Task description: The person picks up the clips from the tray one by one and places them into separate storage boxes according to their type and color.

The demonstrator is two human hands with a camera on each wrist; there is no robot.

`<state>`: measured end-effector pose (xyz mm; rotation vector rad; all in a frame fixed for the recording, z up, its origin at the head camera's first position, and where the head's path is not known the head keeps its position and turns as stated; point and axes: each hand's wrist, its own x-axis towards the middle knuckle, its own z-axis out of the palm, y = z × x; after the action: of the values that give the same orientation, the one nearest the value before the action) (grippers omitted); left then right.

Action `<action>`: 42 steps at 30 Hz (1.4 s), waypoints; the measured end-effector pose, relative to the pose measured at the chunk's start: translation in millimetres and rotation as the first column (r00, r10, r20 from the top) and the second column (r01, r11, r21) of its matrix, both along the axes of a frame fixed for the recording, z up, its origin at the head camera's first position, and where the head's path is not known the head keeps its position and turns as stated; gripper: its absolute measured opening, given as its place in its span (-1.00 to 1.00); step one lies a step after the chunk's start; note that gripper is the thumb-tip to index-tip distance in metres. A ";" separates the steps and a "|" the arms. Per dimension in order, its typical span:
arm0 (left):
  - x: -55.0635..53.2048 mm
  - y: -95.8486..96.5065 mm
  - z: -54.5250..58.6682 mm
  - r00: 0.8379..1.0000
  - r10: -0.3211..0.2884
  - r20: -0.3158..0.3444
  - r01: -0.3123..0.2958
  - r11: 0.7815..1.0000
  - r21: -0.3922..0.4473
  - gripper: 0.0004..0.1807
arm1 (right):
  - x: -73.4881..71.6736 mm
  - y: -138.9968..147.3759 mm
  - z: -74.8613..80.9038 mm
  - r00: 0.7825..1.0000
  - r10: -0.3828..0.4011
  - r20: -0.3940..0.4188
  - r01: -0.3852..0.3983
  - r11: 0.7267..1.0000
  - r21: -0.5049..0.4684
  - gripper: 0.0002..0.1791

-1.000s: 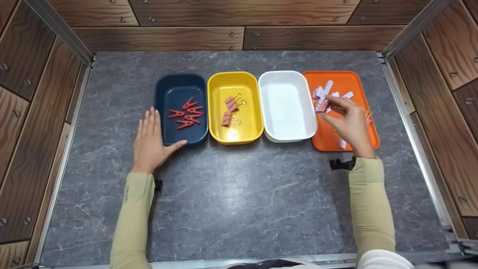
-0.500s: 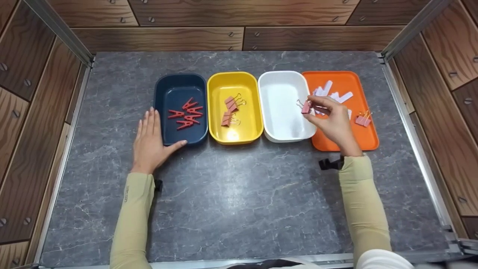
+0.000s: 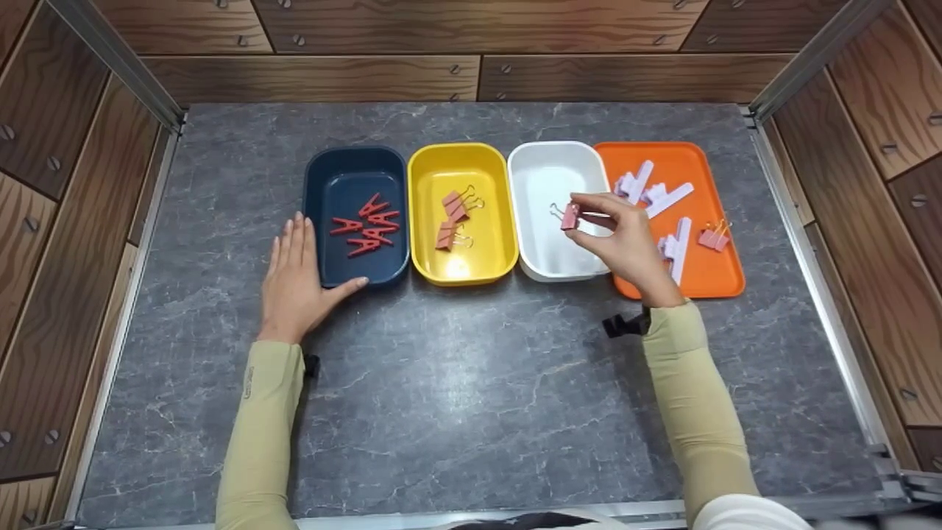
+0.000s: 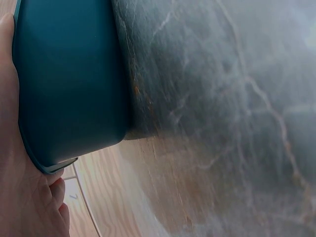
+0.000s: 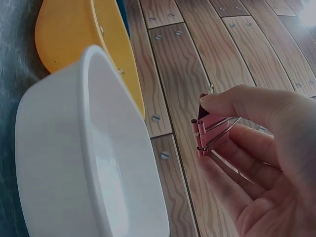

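Above the white bin (image 3: 544, 258), my right hand (image 3: 622, 239) pinches a pink binder clip (image 3: 569, 216) between thumb and fingertips, its wire handles pointing left. The right wrist view shows the same binder clip (image 5: 212, 131) gripped at its side by the thumb. My left hand (image 3: 291, 280) lies with straight fingers along the left side of the dark blue bin (image 3: 335, 165), thumb at its near corner. Several red clothespins (image 3: 372, 224) lie in that bin. Two pink binder clips (image 3: 458, 206) lie in the yellow bin (image 3: 460, 269).
An orange tray (image 3: 662, 151) stands right of the white bin. It bears three lilac bag clips (image 3: 671, 199) and another pink binder clip (image 3: 714, 235). The bins stand side by side on the grey marbled table (image 3: 456, 405), with wood-patterned walls (image 3: 368, 73) around it.
My right hand has carried the pink binder clip leftward from the orange tray to above the white bin, uncovering the lilac clips. My left hand has stayed at the dark blue bin.
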<state>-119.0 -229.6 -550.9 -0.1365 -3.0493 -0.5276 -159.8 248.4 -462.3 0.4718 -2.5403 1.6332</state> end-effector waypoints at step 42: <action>-0.4 0.6 1.0 1.000 0.000 0.015 0.000 1.000 -0.013 0.47 | -39.8 -86.3 -35.3 0.992 0.124 0.001 -0.122 0.979 0.162 -0.58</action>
<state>-119.4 -229.0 -549.9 -0.1331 -3.0672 -0.5118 -199.6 162.0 -497.6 0.6612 -2.7000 1.4620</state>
